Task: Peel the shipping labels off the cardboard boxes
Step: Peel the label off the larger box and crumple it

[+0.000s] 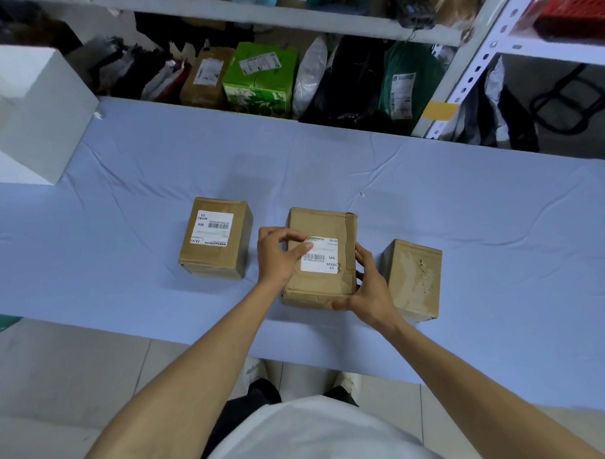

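Left hand (280, 254) thumb presses white label's (320, 254) near-left corner, apparently picking; right hand (367, 290) clamps creased, torn middle box (321, 285).

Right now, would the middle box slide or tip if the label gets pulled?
Probably slide rather than tip: the middle box sits low and wide on smooth cloth. The right hand bracing its side should help. Its crumpled corner suggests soft cardboard.

Three boxes in a row on the table (466, 207): left box (215, 238), middle box (322, 259), right box (414, 279), shelving (233, 17) far behind.
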